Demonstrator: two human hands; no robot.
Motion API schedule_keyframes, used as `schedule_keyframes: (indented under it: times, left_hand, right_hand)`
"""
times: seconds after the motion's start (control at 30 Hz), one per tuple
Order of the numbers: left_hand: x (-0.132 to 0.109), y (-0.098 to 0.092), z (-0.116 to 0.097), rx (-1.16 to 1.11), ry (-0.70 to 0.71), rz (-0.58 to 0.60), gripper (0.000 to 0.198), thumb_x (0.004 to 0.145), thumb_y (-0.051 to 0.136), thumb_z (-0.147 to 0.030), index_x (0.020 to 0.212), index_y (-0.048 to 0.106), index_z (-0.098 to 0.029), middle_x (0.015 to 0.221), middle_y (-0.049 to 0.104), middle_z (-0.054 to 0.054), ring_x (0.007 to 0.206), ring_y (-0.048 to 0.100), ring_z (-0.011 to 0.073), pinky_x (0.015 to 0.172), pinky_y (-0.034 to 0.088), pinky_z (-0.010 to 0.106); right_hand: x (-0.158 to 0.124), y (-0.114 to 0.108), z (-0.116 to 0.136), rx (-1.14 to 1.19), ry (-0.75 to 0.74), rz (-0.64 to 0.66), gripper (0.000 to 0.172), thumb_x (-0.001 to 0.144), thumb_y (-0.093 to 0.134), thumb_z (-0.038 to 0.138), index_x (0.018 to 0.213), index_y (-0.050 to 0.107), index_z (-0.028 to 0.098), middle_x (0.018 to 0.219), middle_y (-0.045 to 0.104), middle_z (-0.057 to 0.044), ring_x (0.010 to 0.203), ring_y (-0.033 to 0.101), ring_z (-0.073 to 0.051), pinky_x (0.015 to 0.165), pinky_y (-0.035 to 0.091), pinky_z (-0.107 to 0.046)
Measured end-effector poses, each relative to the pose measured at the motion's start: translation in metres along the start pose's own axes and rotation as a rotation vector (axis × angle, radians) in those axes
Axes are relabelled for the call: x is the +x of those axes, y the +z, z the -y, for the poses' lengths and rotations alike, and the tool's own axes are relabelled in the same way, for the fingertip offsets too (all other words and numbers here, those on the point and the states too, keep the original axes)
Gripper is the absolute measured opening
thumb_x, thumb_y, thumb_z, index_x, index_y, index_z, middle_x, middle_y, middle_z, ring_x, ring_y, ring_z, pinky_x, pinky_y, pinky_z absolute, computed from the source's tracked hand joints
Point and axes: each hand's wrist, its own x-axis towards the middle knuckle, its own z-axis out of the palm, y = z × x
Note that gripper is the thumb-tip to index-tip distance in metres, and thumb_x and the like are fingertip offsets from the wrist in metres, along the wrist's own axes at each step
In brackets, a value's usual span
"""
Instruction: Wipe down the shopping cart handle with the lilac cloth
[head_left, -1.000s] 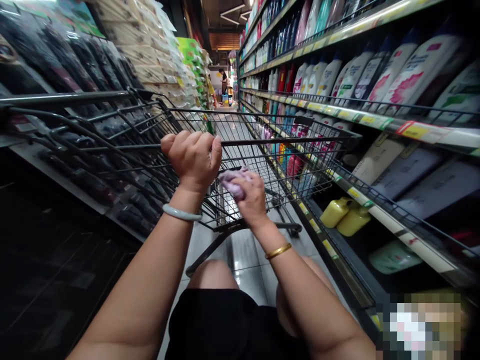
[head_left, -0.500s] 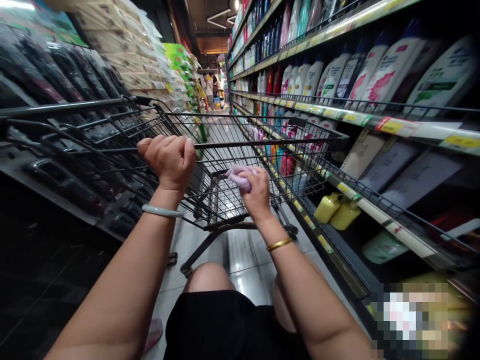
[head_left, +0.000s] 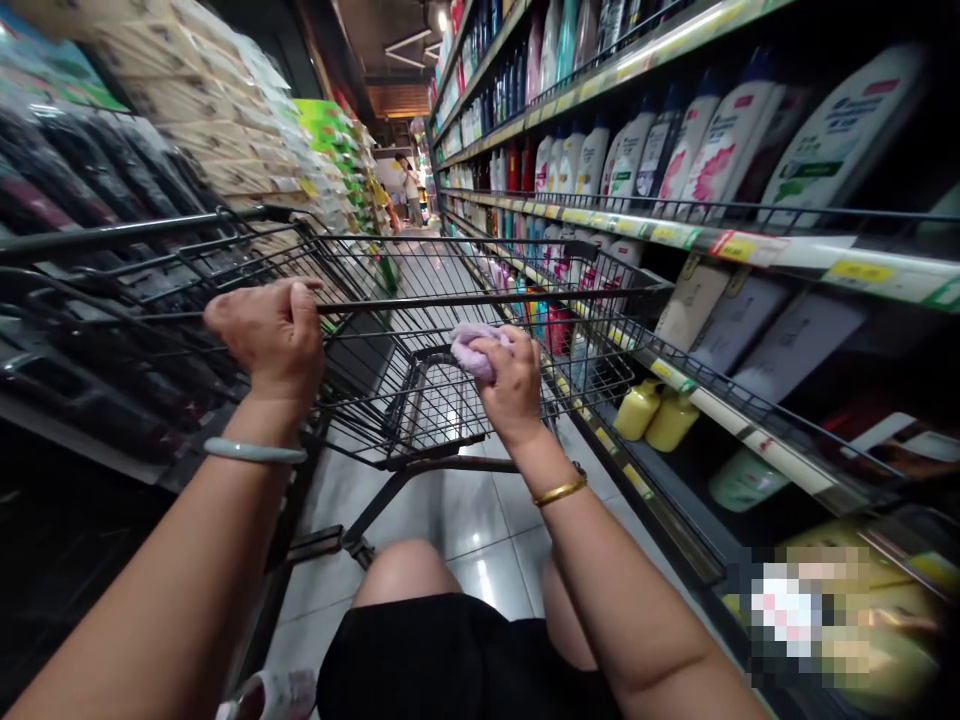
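**Grip.** The right hand [head_left: 514, 388] is closed around a lilac cloth [head_left: 469, 350]. The fingers are curled and pressed together over it, so the cloth is bunched in the fist, with a fold protruding past the knuckles on the side toward the left hand. The left hand [head_left: 271, 335] is wrapped fully around the handle bar [head_left: 405, 300] of the cart, thumb alongside the fingers, with no gap showing.

**Handling.** The cloth appears soft, light and limp. It should crush into any shape and has no preferred hold point; a full-palm bunch, as shown, keeps loose ends out of the wire. The handle bar appears to be rigid, smooth metal. It is best held with a full wrap at a point clear of the wire joints.

**Position relative to the handle bar.**
- The cloth sits just below the bar, to the right of its middle. Contact with the wire behind it cannot be confirmed.
- The left hand is on the bar's left end, well apart from the right hand.
- A pale bangle [head_left: 251, 452] and a gold bangle [head_left: 559, 491] lie on the wrists, on the near side of the bar.
- The wire basket [head_left: 480, 255] extends beyond the bar.
- Shelving with white bottles [head_left: 637, 150] is to the right of the bar and above it, and yellow bottles [head_left: 654, 415] are below it.
- Stacked packs [head_left: 225, 120] are to the left of the bar.
- Glossy floor tiles [head_left: 465, 520] lie beneath it.
- A person [head_left: 410, 185] stands far beyond it, down the aisle.
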Motion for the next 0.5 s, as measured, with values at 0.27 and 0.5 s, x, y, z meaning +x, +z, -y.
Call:
schedule_keyframes:
  times: [0.27,0.5]
  left_hand:
    - [-0.031,0.034,-0.122,-0.194,0.329,0.092,0.04,0.105,0.042,-0.046,0.125,0.073,-0.031,0.127,0.075,0.002,0.127,0.061,0.025,0.129,0.019,0.049]
    - [-0.034,0.06,-0.144,-0.164,0.285,0.184,0.048,0.105,0.041,-0.056,0.133,0.07,-0.029,0.126,0.073,0.01,0.122,0.06,0.033,0.113,0.034,0.052]
  right_hand:
    - [-0.016,0.016,0.007,0.031,-0.108,0.282,0.029,0.095,0.065,0.019,0.119,0.077,0.027,0.137,0.064,-0.013,0.122,0.054,-0.031,0.104,0.055,-0.046]
    - [0.01,-0.007,-0.011,-0.024,0.058,-0.078,0.031,0.093,0.061,0.016,0.119,0.076,0.026,0.137,0.058,-0.013,0.124,0.052,-0.031,0.111,0.05,-0.052]
